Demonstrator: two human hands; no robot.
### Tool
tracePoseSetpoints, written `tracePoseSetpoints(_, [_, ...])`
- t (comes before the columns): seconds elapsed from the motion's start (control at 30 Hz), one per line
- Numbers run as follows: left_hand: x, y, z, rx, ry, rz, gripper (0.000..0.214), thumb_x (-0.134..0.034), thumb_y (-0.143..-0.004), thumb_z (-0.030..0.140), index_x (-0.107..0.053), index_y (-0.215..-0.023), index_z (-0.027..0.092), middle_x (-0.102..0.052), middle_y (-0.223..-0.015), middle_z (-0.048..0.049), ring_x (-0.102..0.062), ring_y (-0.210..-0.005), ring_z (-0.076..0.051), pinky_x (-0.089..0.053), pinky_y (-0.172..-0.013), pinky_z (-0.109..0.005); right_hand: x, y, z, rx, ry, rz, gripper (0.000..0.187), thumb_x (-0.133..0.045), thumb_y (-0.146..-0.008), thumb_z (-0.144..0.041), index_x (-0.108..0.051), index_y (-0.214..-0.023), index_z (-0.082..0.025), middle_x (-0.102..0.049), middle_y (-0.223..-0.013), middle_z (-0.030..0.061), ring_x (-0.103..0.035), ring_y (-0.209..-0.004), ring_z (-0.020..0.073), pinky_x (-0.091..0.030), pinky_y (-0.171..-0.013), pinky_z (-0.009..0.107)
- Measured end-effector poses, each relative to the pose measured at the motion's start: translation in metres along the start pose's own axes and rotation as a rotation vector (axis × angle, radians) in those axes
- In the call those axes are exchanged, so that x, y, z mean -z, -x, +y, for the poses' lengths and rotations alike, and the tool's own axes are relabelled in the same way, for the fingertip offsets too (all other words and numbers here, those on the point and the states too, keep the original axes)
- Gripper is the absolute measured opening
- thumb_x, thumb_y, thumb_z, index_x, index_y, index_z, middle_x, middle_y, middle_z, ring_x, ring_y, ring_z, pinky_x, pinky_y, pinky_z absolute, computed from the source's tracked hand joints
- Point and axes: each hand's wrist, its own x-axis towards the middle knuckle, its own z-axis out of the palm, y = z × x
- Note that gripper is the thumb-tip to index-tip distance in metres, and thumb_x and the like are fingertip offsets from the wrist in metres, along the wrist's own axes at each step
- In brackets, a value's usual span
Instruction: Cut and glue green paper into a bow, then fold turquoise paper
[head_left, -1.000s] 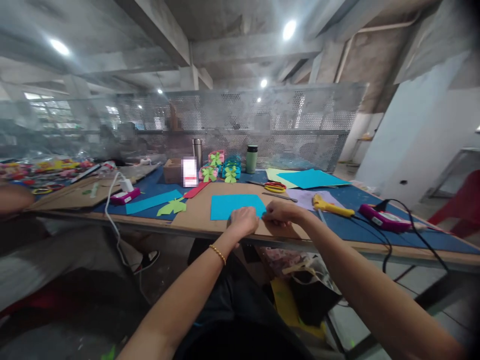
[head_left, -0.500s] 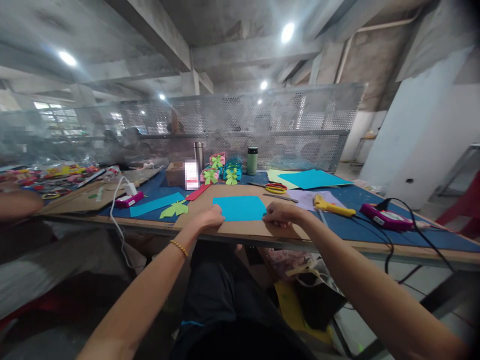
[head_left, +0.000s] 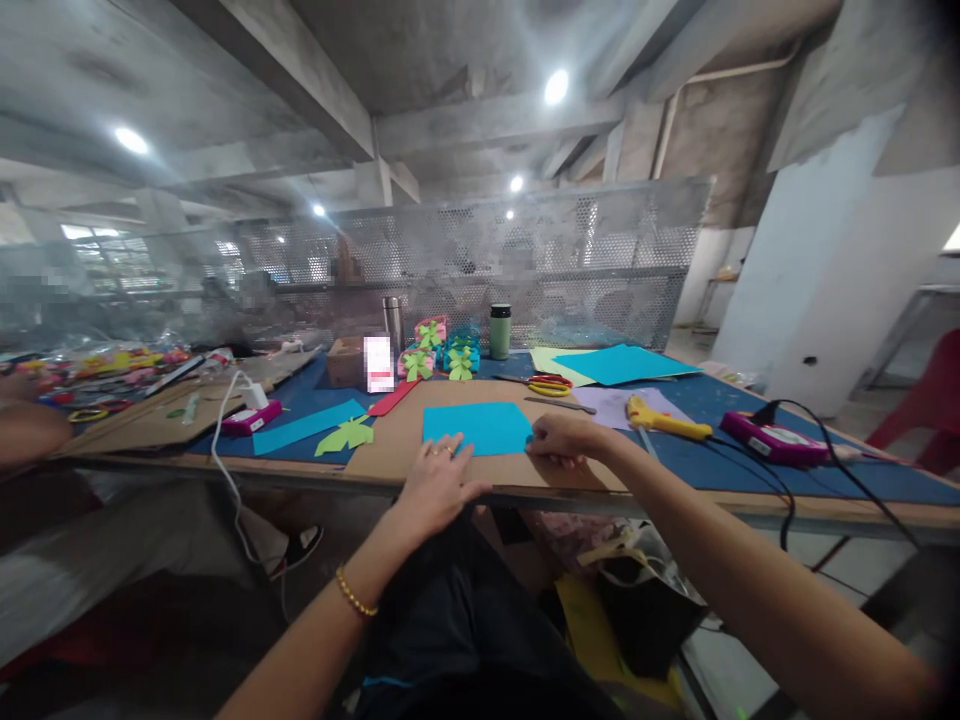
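A bright blue rectangular sheet [head_left: 476, 425] lies flat on a piece of brown cardboard [head_left: 390, 462] in front of me. Whether it is paper, felt or foam I cannot tell. At its right edge, my right hand [head_left: 566, 438] is closed, with thumb and fingers pinching the border. My left hand [head_left: 441, 485] is open, its fingers spread and the tips touching the sheet's near edge, left of the middle. Beyond the sheet lie red- and yellow-handled scissors [head_left: 550, 386] and a thin metal blade or ruler [head_left: 559, 404].
A yellow glue gun [head_left: 667, 418] rests on a lilac sheet, corded toward a purple box [head_left: 772, 440]. Larger blue sheets [head_left: 626, 364] and a green flask [head_left: 500, 332] stand farther back. Left are a blue strip [head_left: 307, 428], green leaf-like cutouts [head_left: 345, 436] and another person's arm [head_left: 34, 425].
My left hand has left the sheet's left edge, moved right and opened over the near edge. My right hand keeps its pinch on the right edge. The view has shifted slightly.
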Motion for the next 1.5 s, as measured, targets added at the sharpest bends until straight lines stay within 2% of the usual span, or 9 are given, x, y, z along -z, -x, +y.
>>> tracePoseSetpoints(0.17, [-0.029, 0.011, 0.014, 0.084, 0.005, 0.096, 0.067, -0.060, -0.090, 0.053, -0.044, -0.148, 0.021, -0.044, -0.155, -0.0116, -0.035, -0.145, -0.034, -0.025, -0.120, -0.054, -0.005, -0.004, 0.007, -0.013, -0.004, 0.046, 0.014, -0.061, -0.089, -0.032, -0.060, -0.087, -0.017, -0.062, -0.054, -0.0038, -0.056, -0.038, 0.0100, -0.040, -0.040, 0.018])
tracePoseSetpoints(0.47, [-0.028, 0.012, 0.014, 0.083, 0.006, 0.112, 0.068, -0.063, -0.089, 0.052, -0.044, -0.147, 0.022, -0.046, -0.153, -0.0121, -0.037, -0.144, -0.035, -0.027, -0.119, -0.055, -0.002, 0.011, 0.001, -0.022, 0.040, 0.092, 0.017, -0.050, -0.085, -0.012, -0.065, -0.092, -0.015, -0.064, -0.054, 0.0001, -0.060, -0.040, 0.0131, -0.041, -0.042, 0.020])
tracePoseSetpoints(0.6, [-0.031, 0.012, 0.013, 0.068, -0.006, 0.129, 0.068, -0.064, -0.088, 0.051, -0.047, -0.146, 0.018, -0.048, -0.151, -0.0145, -0.040, -0.142, -0.035, -0.029, -0.118, -0.055, 0.000, 0.048, 0.011, -0.001, 0.080, 0.129, 0.020, -0.048, -0.081, -0.008, -0.066, -0.088, -0.014, -0.069, -0.062, 0.0030, -0.064, -0.050, 0.0139, -0.040, -0.045, 0.019])
tracePoseSetpoints(0.8, [-0.035, 0.018, 0.013, 0.033, -0.018, 0.229, 0.060, -0.068, -0.088, 0.040, -0.053, -0.141, 0.014, -0.054, -0.146, -0.0150, -0.046, -0.137, -0.036, -0.033, -0.114, -0.055, 0.006, 0.119, 0.022, 0.053, 0.038, -0.023, 0.015, -0.047, -0.085, -0.017, -0.061, -0.079, -0.018, -0.064, -0.056, -0.0016, -0.063, -0.046, 0.0130, -0.039, -0.046, 0.020])
tracePoseSetpoints(0.93, [-0.038, 0.034, 0.009, -0.039, -0.030, 0.397, 0.044, -0.064, -0.091, 0.023, -0.058, -0.134, 0.015, -0.061, -0.139, -0.0131, -0.053, -0.131, -0.033, -0.037, -0.111, -0.052, -0.003, 0.132, 0.009, 0.078, 0.170, 0.250, 0.026, -0.054, -0.090, -0.029, -0.055, -0.066, -0.019, -0.062, -0.055, -0.0001, -0.059, -0.050, 0.0128, -0.033, -0.051, 0.023])
tracePoseSetpoints(1.03, [-0.037, 0.047, -0.002, -0.106, -0.005, 0.559, 0.030, -0.054, -0.094, 0.010, -0.064, -0.122, 0.017, -0.070, -0.126, -0.0109, -0.063, -0.118, -0.027, -0.043, -0.102, -0.047, -0.024, 0.136, -0.004, 0.141, 0.178, 0.432, 0.020, -0.052, -0.093, -0.028, -0.063, -0.077, -0.020, -0.067, -0.068, 0.0024, -0.061, -0.064, 0.0157, -0.032, -0.057, 0.025])
tracePoseSetpoints(1.17, [-0.032, 0.061, -0.016, -0.174, 0.082, 0.750, 0.028, -0.053, -0.093, 0.003, -0.066, -0.114, 0.017, -0.076, -0.107, -0.0100, -0.069, -0.103, -0.023, -0.047, -0.093, -0.041, -0.068, 0.146, -0.016, 0.181, -0.172, 0.458, 0.028, -0.051, -0.095, -0.036, -0.067, -0.080, -0.020, -0.069, -0.072, 0.0038, -0.062, -0.067, 0.0164, -0.037, -0.058, 0.025])
tracePoseSetpoints(1.33, [-0.036, 0.078, -0.014, -0.198, 0.135, 0.774, 0.036, -0.058, -0.089, 0.002, -0.064, -0.121, 0.019, -0.074, -0.114, -0.0106, -0.066, -0.112, -0.025, -0.044, -0.099, -0.044, -0.126, 0.129, -0.028, 0.110, -1.101, 0.213, 0.060, -0.051, -0.086, -0.073, -0.065, -0.077, -0.015, -0.069, -0.071, 0.0067, -0.063, -0.059, 0.0147, -0.047, -0.054, 0.025])
tracePoseSetpoints(1.5, [-0.049, 0.100, 0.000, -0.003, 0.028, 0.765, 0.035, -0.065, -0.088, 0.010, -0.070, -0.118, 0.025, -0.070, -0.122, -0.0127, -0.061, -0.115, -0.031, -0.039, -0.099, -0.050, -0.146, 0.106, -0.046, 0.094, -1.440, 0.328, 0.047, -0.078, -0.065, -0.058, -0.065, -0.081, -0.015, -0.067, -0.063, 0.0008, -0.065, -0.055, 0.0141, -0.048, -0.050, 0.023])
